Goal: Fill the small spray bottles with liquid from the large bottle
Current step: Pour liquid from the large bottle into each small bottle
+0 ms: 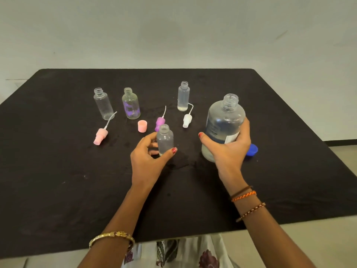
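My right hand (229, 147) grips the large clear bottle (224, 120), open at the neck, upright on the black table (58, 171). My left hand (148, 155) holds a small uncapped bottle (164, 140) between thumb and fingers, just left of the large one. Three more small open bottles stand further back: a clear one (103, 106), one with a purple print (131, 104), and a slim one (183, 96) with a little liquid at the bottom.
Spray heads lie loose on the table: pink (100, 135), purple (160, 122), white (187, 119). A pink cap (142, 126) stands near the middle. A blue cap (252, 149) lies behind my right hand. Wet patches darken the cloth around the bottles.
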